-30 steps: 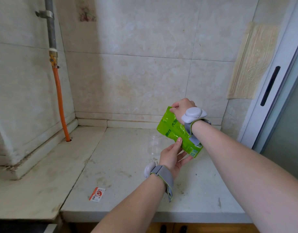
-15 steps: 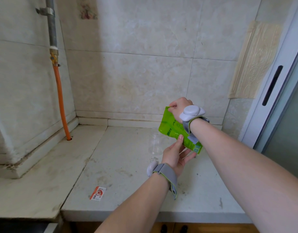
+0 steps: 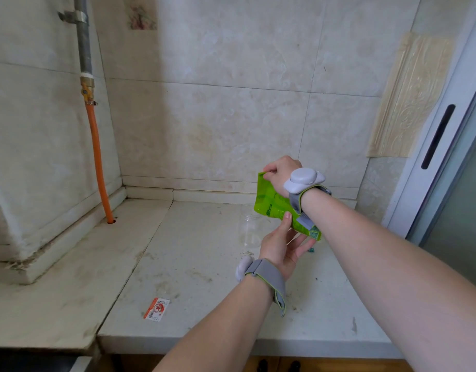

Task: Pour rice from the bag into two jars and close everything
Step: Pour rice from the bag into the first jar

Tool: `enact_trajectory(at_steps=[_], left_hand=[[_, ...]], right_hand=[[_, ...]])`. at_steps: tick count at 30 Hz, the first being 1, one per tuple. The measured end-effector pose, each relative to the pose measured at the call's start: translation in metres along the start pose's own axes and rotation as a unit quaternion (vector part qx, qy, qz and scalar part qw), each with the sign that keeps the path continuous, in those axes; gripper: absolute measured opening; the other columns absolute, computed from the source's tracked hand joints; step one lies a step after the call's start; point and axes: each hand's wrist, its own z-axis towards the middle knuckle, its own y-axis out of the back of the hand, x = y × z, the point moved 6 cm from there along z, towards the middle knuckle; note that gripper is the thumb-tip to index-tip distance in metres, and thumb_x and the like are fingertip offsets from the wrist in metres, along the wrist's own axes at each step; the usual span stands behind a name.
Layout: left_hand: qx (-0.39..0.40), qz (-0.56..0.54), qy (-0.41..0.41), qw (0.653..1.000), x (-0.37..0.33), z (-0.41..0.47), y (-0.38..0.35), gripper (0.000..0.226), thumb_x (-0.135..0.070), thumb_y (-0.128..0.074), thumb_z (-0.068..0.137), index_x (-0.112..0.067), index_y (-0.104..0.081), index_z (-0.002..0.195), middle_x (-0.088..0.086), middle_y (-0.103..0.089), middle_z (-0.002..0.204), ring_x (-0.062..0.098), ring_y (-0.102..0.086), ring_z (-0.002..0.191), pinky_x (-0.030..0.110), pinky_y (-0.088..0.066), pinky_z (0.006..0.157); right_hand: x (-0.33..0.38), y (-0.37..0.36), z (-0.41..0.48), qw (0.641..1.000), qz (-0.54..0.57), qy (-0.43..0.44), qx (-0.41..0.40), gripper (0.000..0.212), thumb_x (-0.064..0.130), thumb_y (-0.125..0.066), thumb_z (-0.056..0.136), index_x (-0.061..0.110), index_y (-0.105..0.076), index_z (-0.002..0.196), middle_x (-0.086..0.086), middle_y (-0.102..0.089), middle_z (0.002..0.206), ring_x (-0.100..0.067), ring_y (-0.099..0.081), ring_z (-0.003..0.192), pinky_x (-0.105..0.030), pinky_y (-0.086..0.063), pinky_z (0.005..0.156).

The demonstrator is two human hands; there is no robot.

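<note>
Right hand (image 3: 281, 173) pinches the top corner of the green rice bag (image 3: 271, 208) between curled fingers and thumb, holding it in the air above the far right part of the table (image 3: 204, 291). Left hand (image 3: 279, 244) comes up from below. Its thumb lies straight against the bag's lower edge and its fingers are spread and straight under the bottom corner, so it props the bag rather than clasping it. The bag hangs tilted, top to the far left and bottom to the near right. Whether its mouth is open or sealed cannot be told.

Just below the bag, slightly left, a clear jar (image 3: 251, 229) stands on the table, apparently without a lid. A second jar is not in view. A small teal thing (image 3: 312, 249) shows beneath the left fingers, too hidden to name.

The likeliest trouble is the grip: most of the weight seems to hang from one pinched corner of slick film, which could slip or tear and drop rice onto the table. The jar looks light and empty, and sits close under both hands, so a brush from the bag or knuckles could tip it. Its mouth looks narrow beside the bag's width, so a fast tilt could send rice past the rim. Its pale, see-through wall is also hard to pick out against the table, which makes aiming harder.

Farther off, a red-and-white card (image 3: 156, 309) lies near left and an orange hose (image 3: 98, 162) runs down the far left wall.
</note>
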Motion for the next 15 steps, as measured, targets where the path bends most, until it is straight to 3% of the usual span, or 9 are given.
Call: enact_trajectory(at_steps=[8, 15], left_hand=[[-0.007, -0.006, 0.004, 1.000, -0.0023, -0.0073, -0.0057, 0.025, -0.029, -0.057, 0.094, -0.005, -0.063, 0.091, 0.004, -0.073, 0.068, 0.017, -0.072, 0.062, 0.032, -0.060, 0.057], [-0.008, 0.000, -0.002, 1.000, -0.0045, -0.0082, -0.0057, 0.026, -0.029, -0.058, 0.093, -0.004, -0.063, 0.090, 0.004, -0.072, 0.068, 0.018, -0.072, 0.064, 0.034, -0.061, 0.061]], right_hand=[[0.0027, -0.0005, -0.0012, 1.000, 0.004, 0.008, 0.013, 0.026, 0.019, -0.058, 0.092, 0.018, -0.070, 0.116, -0.006, -0.067, 0.122, -0.027, -0.057, 0.119, -0.020, -0.042, 0.092], [0.0028, 0.0019, -0.0021, 1.000, 0.012, 0.013, 0.010, 0.026, 0.020, -0.060, 0.092, 0.019, -0.071, 0.115, -0.007, -0.068, 0.121, -0.026, -0.056, 0.119, -0.019, -0.041, 0.092]])
